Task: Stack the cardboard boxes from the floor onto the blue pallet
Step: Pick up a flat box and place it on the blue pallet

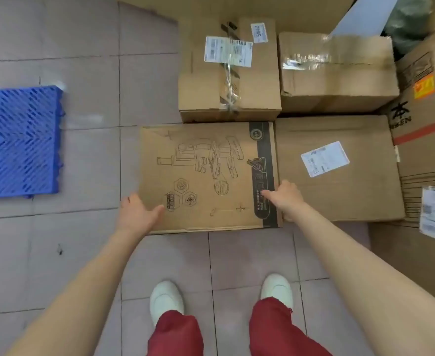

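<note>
A flat cardboard box with a printed line drawing and a black band (206, 176) lies on the tiled floor in front of me. My left hand (139, 214) clasps its near left corner, thumb on top. At the box's right edge, over the black band, my right hand (284, 196) grips with the fingers down the side. The blue pallet (18, 140) lies on the floor at the far left, with nothing on it in view. Other cardboard boxes stand behind and to the right: a taped box with labels (260, 80), a crumpled box (339, 86) and a wide box with a white label (360, 196).
Taller cartons (426, 140) crowd the right edge. A flattened cardboard sheet (237, 6) lies along the back. My white shoes (166, 299) stand on bare grey tiles (90, 160) that stretch between the printed box and the pallet.
</note>
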